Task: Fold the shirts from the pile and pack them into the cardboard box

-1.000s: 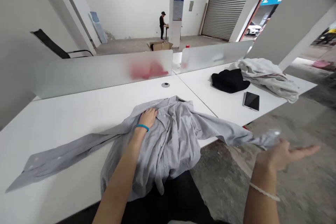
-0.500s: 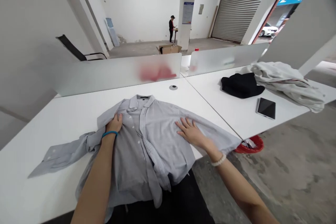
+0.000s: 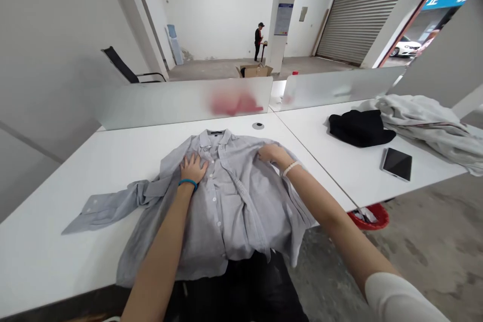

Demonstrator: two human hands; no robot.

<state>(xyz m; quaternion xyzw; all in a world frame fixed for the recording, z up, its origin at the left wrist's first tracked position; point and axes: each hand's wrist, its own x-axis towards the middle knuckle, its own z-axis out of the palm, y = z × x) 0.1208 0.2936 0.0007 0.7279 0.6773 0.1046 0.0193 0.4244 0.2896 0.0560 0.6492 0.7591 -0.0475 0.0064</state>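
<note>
While left hand (image 3: 193, 167) lies spread on shirt (image 3: 230, 206), right hand (image 3: 272, 153) grips it.

Right in front of you, a long white desk (image 3: 56, 241) carries a grey button-up shirt (image 3: 226, 201), spread front-up with its collar toward the far edge. One sleeve lies flat out to your left, and the hem hangs over the near edge. Beyond the collar, a small round grey cable cap (image 3: 258, 126) sits in the top, near the frosted divider panel (image 3: 169, 103) along the back. A second white desk (image 3: 339, 176) abuts on your right. On it lie a folded black garment (image 3: 360, 128), a crumpled pale grey garment (image 3: 426, 123) touching it, and a flat dark tablet (image 3: 396, 164) nearer you.
</note>
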